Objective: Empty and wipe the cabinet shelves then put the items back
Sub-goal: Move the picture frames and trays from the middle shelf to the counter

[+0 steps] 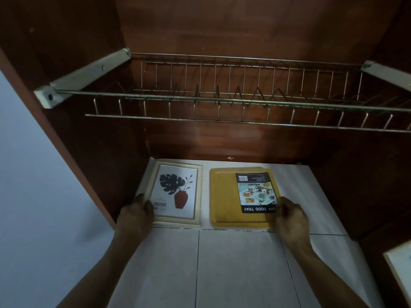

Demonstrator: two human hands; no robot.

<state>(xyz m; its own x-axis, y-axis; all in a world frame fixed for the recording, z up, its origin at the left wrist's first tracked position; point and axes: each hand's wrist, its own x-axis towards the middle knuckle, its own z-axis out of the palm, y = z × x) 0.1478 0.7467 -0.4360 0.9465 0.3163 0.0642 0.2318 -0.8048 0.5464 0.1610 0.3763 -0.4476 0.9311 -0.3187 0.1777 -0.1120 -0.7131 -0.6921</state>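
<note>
Both bare forearms reach forward from the lower corners, converging slightly. The left hand [135, 216] pinches the picture frame [178, 192] at its near left corner, thumb laid on the front. The right hand [292, 218] grips the yellow tray [224, 201] at its near right corner.

The right hand [291, 215] covers the near right corner of the food tray [224, 196] and the start of the title on its label [255, 192], whose small print is unreadable. The left hand [135, 215] hides the near left corner of the picture frame [178, 192]. The picture's right edge crops the wire dish rack [222, 103] and a pale framed object [400, 270].
</note>
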